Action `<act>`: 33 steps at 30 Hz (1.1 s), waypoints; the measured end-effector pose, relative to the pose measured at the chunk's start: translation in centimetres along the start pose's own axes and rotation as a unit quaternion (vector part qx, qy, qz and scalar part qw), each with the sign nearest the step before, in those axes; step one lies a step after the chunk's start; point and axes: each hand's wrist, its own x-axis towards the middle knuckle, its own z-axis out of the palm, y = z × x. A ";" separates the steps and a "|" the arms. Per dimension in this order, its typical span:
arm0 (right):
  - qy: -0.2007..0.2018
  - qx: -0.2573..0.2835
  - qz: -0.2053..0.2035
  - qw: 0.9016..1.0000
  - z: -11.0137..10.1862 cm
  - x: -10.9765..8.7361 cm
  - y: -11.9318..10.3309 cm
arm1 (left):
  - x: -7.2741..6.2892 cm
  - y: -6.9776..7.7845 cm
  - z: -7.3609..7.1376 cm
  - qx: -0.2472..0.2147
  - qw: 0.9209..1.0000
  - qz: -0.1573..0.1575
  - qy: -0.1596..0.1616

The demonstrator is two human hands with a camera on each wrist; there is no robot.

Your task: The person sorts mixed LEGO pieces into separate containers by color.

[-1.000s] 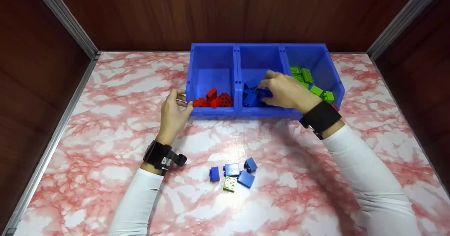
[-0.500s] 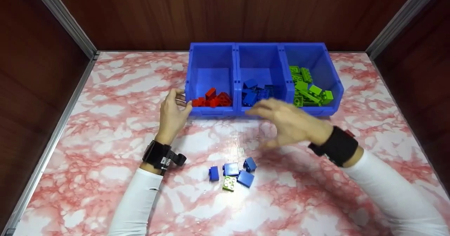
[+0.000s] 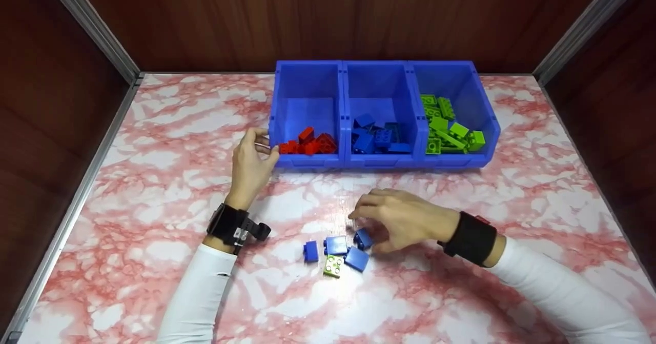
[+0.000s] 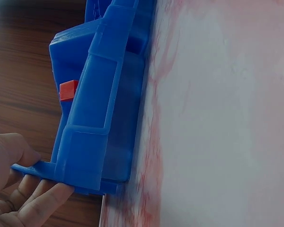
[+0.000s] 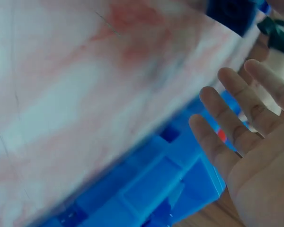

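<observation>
My left hand (image 3: 250, 164) grips the left front edge of a blue storage bin (image 3: 307, 162), with the thumb inside its wall and the fingers outside in the left wrist view. My right hand (image 3: 410, 218) is spread around a blue toy brick (image 3: 364, 238) on the table, the thumb close to its near side. Its fingers stretch out apart from one another in the right wrist view. Beside that brick lie a blue square brick (image 3: 336, 245), another blue brick (image 3: 356, 258), a small blue brick (image 3: 310, 251) and a green brick (image 3: 333, 266) with studs up.
The bin has three compartments along the back: red bricks (image 3: 308, 144) at left, blue bricks (image 3: 382, 137) in the middle, green bricks (image 3: 443, 128) at right. Brown wood panels (image 3: 328, 16) enclose the pink-and-white marbled table (image 3: 179, 113) behind and at both sides.
My right hand has come out of the middle compartment, back toward me and down to the loose bricks on the table. The left hand stays on the bin edge.
</observation>
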 end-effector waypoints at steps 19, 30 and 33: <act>0.024 0.016 -0.035 0.999 0.0 0.3 -0.2 | -0.1 0.1 0.0 -0.005 1.000 -0.015 -0.011; 0.099 0.010 -0.008 0.995 -4.6 0.7 1.8 | 0.1 0.2 0.0 0.000 1.000 -0.006 -0.004; 0.113 0.009 0.013 0.993 -6.3 1.3 3.0 | 0.1 0.1 -0.1 0.003 1.000 -0.005 -0.003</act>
